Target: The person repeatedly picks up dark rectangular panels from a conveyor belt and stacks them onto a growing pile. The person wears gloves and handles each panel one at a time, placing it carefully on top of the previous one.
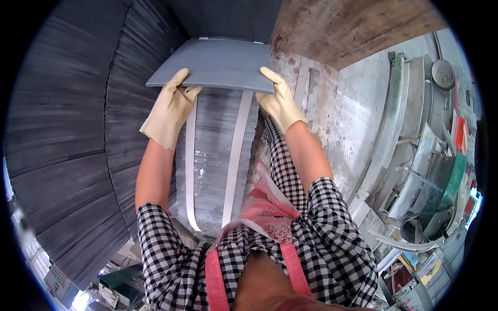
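A flat grey slab [223,63] lies level across the top of a stack of like slabs [213,140], and both my hands grip its near edge. My left hand [170,106], in a cream rubber glove, has its thumb on top and its fingers curled under the left corner. At the right corner my right hand [281,101], gloved the same way, holds it with the thumb above; its fingers are mostly hidden beneath. Two white straps [237,150] run down the front of the stack.
Tall stacks of dark grey slabs [67,109] rise close on the left. A brown stained board [353,26] stands at the far right. Beyond it are a curved metal rail [386,124], a round pan [443,74] and a clutter of sheets and tools.
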A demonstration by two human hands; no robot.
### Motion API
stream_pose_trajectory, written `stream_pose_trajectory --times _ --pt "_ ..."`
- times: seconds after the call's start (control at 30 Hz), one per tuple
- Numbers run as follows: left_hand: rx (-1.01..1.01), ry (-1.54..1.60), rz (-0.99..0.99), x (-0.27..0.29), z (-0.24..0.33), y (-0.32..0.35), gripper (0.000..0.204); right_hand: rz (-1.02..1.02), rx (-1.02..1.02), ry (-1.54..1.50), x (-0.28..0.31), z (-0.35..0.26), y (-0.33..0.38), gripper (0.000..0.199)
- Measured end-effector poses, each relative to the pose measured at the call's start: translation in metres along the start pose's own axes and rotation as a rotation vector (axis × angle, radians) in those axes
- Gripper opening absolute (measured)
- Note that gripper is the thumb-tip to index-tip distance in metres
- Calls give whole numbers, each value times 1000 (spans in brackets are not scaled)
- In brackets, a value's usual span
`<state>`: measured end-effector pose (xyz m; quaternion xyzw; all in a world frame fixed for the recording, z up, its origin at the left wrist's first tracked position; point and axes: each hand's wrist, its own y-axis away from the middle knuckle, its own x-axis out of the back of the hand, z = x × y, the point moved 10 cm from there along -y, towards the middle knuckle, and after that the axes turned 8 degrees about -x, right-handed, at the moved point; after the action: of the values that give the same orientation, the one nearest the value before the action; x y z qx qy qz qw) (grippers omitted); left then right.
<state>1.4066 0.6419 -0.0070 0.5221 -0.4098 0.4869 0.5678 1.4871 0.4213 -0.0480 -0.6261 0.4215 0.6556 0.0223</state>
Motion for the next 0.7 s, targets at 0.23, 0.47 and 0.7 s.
stream_pose_trajectory --times 0.23,0.47,0.7 --pt "-36 -191 32 3 -9 -17 37 13 23 -12 -7 -9 -5 9" --pt "-315 -1318 83 73 52 -31 43 -217 134 53 -75 -35 -5 26" --pt "-178 -1262 296 164 65 -37 48 -217 481 368 -87 -118 -13 45"
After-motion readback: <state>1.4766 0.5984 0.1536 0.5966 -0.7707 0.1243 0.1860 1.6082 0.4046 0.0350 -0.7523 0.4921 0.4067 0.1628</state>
